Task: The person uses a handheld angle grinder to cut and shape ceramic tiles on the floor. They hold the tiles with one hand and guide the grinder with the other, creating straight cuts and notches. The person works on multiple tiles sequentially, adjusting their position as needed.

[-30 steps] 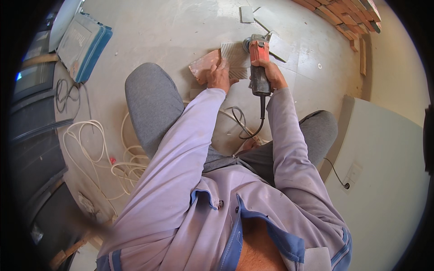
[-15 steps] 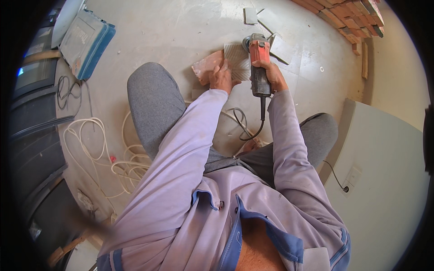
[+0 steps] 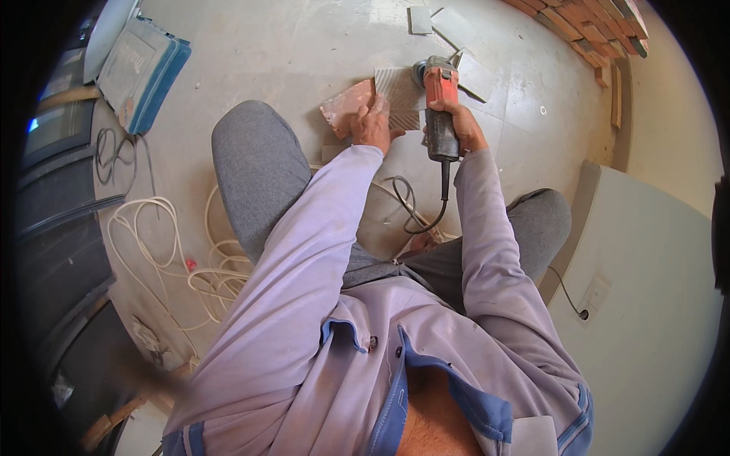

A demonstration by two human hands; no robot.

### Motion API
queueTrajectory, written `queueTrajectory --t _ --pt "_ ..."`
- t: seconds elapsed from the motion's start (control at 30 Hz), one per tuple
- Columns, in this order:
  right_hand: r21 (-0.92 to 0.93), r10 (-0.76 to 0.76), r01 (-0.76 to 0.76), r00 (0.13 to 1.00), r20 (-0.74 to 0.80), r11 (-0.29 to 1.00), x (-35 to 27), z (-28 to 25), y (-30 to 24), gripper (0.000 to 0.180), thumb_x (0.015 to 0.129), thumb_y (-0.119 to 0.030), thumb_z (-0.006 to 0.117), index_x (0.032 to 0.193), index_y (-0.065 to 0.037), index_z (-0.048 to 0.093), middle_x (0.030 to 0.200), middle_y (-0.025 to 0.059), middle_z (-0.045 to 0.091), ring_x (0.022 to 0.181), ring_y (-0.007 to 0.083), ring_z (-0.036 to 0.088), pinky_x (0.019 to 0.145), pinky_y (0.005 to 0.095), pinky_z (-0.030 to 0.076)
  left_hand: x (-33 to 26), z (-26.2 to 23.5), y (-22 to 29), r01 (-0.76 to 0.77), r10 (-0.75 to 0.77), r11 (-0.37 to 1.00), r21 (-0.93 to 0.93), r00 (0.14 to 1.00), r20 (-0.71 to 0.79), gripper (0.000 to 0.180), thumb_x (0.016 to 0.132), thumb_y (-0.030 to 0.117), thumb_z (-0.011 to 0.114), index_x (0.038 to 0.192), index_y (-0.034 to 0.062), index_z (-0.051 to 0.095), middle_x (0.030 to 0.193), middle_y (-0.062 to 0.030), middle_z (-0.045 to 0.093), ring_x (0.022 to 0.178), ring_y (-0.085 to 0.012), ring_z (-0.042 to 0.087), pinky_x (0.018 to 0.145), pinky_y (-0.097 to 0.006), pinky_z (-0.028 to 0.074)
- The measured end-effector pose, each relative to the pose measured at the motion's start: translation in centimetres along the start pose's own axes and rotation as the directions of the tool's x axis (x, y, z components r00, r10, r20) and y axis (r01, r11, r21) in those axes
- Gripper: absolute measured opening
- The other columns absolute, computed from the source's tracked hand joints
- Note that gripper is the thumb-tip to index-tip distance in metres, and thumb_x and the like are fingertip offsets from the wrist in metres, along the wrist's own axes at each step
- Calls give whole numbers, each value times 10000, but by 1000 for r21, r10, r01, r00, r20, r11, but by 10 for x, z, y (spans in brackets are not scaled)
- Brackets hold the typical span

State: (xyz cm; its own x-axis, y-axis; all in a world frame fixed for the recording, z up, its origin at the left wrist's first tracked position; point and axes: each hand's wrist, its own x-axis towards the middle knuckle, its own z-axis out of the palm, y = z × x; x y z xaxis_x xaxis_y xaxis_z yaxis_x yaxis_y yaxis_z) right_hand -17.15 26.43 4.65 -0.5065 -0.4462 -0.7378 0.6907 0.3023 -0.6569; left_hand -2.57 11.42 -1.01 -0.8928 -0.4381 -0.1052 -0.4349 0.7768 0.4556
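Note:
In my right hand point(image 3: 461, 127) is an orange and black angle grinder point(image 3: 442, 110), held by its dark body. The grinder's disc end point(image 3: 419, 73) sits at the right edge of a grey ribbed tile point(image 3: 399, 90); the exact contact there cannot be made out. My left hand point(image 3: 370, 125) holds the tile's lower left part, fingers over its left edge and thumb along the lower side. Beside and partly under this hand lies a reddish brick-like slab point(image 3: 348, 108). A black cord point(image 3: 445, 182) runs from the grinder's rear end toward my lap.
Flat grey tile pieces point(image 3: 473, 76) lie beyond the grinder. Pale cable coils point(image 3: 156, 235) spread at my left, near a blue and grey case point(image 3: 144, 72). Stacked wood-coloured pieces point(image 3: 582, 23) stand far right. A pale panel point(image 3: 646, 266) with a socket stands at my right.
The grinder and right hand have shifted very slightly right in the picture. The tile and slab are tilted a little differently under my left hand, which keeps its hold.

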Motion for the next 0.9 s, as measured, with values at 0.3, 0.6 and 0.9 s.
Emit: queueTrajectory --t 0.3,0.6,0.9 --pt "42 -28 28 1000 -4 999 -2 -5 0 427 818 -277 739 1045 56 598 787 161 673 612 279 701 563 391 596 1 -1 3 14 -15 999 45 999 31 822 733 449 873 1414 86 589 1515 -84 530 1206 -348 584 1051 -392 485" --pt "130 34 -41 998 59 991 -6 -8 0 440 825 -289 733 1060 49 577 777 193 679 591 297 692 552 412 597 0 0 3 27 -28 999 33 999 33 827 724 452 877 1408 83 592 1512 -74 531 1189 -335 590 1031 -400 489" --pt "121 55 -65 994 90 991 -1 -9 2 479 815 -320 736 1070 51 571 787 206 682 597 305 693 556 420 597 -1 4 1 11 -11 999 35 1000 -7 809 718 442 881 1392 91 603 1510 -75 533 1177 -332 594 1017 -405 495"
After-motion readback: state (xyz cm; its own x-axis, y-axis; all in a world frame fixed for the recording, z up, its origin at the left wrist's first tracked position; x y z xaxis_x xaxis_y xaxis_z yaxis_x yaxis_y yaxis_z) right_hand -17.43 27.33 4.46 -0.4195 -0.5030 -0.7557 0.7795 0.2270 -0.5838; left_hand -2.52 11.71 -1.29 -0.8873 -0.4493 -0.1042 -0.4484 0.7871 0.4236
